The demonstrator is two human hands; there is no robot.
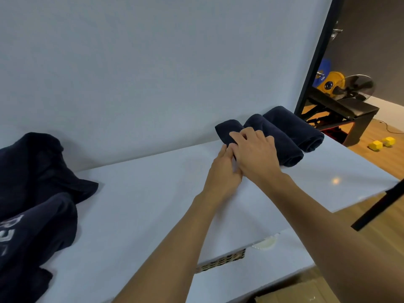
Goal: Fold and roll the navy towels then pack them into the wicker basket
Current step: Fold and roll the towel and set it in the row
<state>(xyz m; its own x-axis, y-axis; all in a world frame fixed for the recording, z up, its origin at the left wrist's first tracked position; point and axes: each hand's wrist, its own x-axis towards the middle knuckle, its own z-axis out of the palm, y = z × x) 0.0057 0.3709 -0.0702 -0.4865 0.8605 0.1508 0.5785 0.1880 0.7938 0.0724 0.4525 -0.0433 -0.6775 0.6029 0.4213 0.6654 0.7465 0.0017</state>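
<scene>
Behind everything, a pale backdrop point(153, 62) rising straight from the back edge of the table point(142, 204) and closing off that side. Wide bare stretch of tabletop in the middle; right edge cut diagonally above wooden floor point(371, 215), near edge running across the bottom. On the left, loose navy towels point(37, 182) heaped and crumpled, spilling out of view past the frame. At the back right corner, three rolled navy towels side by side and touching, tight against the backdrop: far roll point(295, 125) close to the table's right edge, then middle roll point(282, 145), then leftmost roll point(225, 130). Both arms stretched forward across the open tabletop to that leftmost roll. Right hand point(255, 154) palm down on top, fingers curled over the roll and gripping it. Left hand point(223, 169) just beside and below, fingers straight against the roll's near end, tips partly hidden under the right hand. Below the near edge, a sliver of wicker basket point(220, 260), its inside hidden by the tabletop.
</scene>
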